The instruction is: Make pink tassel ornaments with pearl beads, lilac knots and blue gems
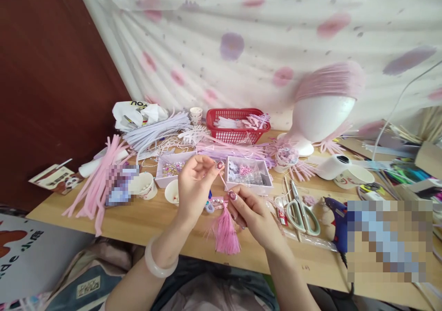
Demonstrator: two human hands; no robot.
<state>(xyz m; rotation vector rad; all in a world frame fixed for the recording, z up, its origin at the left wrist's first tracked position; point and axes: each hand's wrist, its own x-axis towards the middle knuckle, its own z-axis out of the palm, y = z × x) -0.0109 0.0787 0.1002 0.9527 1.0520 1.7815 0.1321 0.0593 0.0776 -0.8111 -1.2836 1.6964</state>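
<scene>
A pink tassel [227,233] hangs with its strands fanned out over the front of the wooden table. My right hand [255,214] is closed at its top, pinching it between thumb and fingers. Above it, my left hand [197,182] is closed too, with thumb and forefinger on a thin pink cord [223,181] that runs down to my right hand. Just left of the tassel's top lies a piece with pearl-like beads [217,202], partly hidden. Whether it is joined to the tassel I cannot tell.
Behind my hands stand a white box of beads [164,175], another white box [249,173] and a red basket [238,134]. Scissors [299,212] and a blue glue gun [340,226] lie to the right. Pink fuzzy stems [100,182] and a paper cup [147,185] are at left.
</scene>
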